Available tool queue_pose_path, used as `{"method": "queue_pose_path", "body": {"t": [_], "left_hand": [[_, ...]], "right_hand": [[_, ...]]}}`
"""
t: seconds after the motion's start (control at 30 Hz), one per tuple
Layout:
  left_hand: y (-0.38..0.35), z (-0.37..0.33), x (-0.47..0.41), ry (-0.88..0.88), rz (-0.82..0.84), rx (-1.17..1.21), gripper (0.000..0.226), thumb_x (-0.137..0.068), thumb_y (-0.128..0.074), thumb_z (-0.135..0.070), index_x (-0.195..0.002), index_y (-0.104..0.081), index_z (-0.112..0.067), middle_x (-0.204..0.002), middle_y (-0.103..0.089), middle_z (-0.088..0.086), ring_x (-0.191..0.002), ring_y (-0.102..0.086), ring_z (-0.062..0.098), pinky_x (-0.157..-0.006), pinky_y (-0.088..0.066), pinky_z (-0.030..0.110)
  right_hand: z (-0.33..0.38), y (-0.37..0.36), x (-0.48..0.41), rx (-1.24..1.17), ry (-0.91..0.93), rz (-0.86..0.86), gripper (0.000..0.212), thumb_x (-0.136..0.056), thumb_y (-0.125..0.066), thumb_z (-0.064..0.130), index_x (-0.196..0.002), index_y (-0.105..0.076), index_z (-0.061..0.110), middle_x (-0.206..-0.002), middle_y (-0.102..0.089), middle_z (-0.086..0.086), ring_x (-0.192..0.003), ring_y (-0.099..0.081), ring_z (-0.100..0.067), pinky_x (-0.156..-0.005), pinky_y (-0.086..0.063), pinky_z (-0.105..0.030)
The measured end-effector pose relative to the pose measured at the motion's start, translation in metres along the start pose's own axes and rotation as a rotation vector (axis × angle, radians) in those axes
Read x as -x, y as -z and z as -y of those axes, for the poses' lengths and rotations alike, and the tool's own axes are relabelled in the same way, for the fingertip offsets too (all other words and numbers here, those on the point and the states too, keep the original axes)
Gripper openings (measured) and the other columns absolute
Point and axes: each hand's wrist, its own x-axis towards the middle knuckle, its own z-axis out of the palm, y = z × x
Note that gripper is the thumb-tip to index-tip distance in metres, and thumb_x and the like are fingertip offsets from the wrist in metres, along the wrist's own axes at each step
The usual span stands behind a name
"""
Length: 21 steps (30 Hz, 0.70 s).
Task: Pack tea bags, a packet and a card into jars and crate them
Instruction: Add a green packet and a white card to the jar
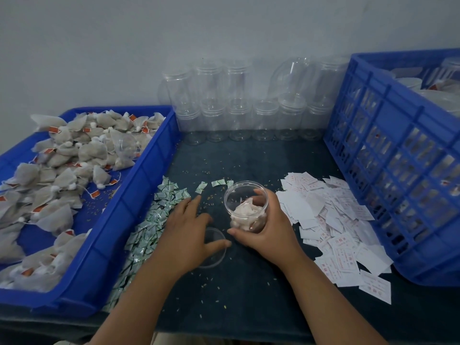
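Observation:
A clear plastic jar (245, 207) stands open on the dark table, with tea bags inside it. My right hand (266, 227) grips the jar from the right side and front. My left hand (189, 230) hovers with spread fingers over a clear lid (214, 247) lying flat on the table. Small green-and-white packets (151, 220) lie in a strip left of my left hand. White printed cards (333, 225) are heaped to the right of the jar. Loose tea bags (57, 175) fill the blue tray (129, 192) on the left.
Several empty clear jars (239, 103) are stacked in two rows against the wall at the back. A tall blue crate (388, 155) stands on the right, with filled jars inside. A small clear cup (127, 146) lies among the tea bags. Crumbs dot the table.

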Motion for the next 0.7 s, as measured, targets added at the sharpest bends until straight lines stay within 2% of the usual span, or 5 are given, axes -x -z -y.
{"method": "queue_pose_path", "body": {"t": [0.1,0.27,0.4,0.53,0.7], "left_hand": [[-0.004,-0.007,0.006,-0.015,-0.16,0.018,0.061,-0.07,-0.057,-0.086,-0.092,-0.064,-0.03,-0.125,-0.06,-0.007,-0.121,-0.05,0.019,-0.095,-0.044,0.037],[-0.005,-0.002,-0.003,0.227,-0.223,0.301,0.038,-0.085,-0.073,-0.062,-0.08,-0.047,-0.034,-0.068,-0.059,-0.014,-0.063,-0.054,-0.001,-0.053,-0.034,0.025],[-0.006,0.018,-0.018,0.264,-0.387,0.28,0.011,-0.096,-0.067,-0.045,-0.102,-0.067,-0.036,-0.091,-0.066,-0.016,-0.085,-0.066,0.012,-0.064,-0.049,0.03],[-0.01,0.035,-0.055,0.243,-0.276,0.174,0.051,-0.102,-0.062,-0.037,-0.149,-0.055,-0.017,-0.132,-0.06,0.01,-0.121,-0.057,0.03,-0.1,-0.048,0.042],[-0.008,0.037,-0.096,0.274,-0.228,0.063,0.043,-0.097,-0.063,-0.056,-0.128,-0.072,-0.028,-0.128,-0.063,0.004,-0.118,-0.055,0.029,-0.094,-0.047,0.041]], "right_hand": [[0.001,0.0,0.001,0.006,0.006,-0.002,0.09,-0.06,-0.097,0.063,-0.131,-0.042,0.068,-0.131,-0.06,0.031,-0.12,-0.066,0.003,-0.089,-0.055,-0.021],[0.002,0.001,0.002,-0.015,-0.001,0.005,0.089,-0.061,-0.096,0.061,-0.133,-0.044,0.062,-0.131,-0.061,0.029,-0.121,-0.067,0.001,-0.09,-0.056,-0.016],[0.002,0.001,0.002,-0.034,-0.025,0.001,0.089,-0.06,-0.095,0.061,-0.134,-0.045,0.059,-0.129,-0.06,0.033,-0.118,-0.066,0.006,-0.086,-0.052,-0.008],[0.001,0.0,0.002,-0.039,-0.034,-0.005,0.091,-0.06,-0.095,0.062,-0.137,-0.045,0.055,-0.13,-0.062,0.031,-0.119,-0.066,0.005,-0.09,-0.052,-0.015],[-0.003,-0.001,0.002,-0.058,-0.037,-0.008,0.091,-0.062,-0.097,0.058,-0.138,-0.048,0.051,-0.131,-0.065,0.023,-0.122,-0.067,-0.002,-0.096,-0.055,-0.024]]}}
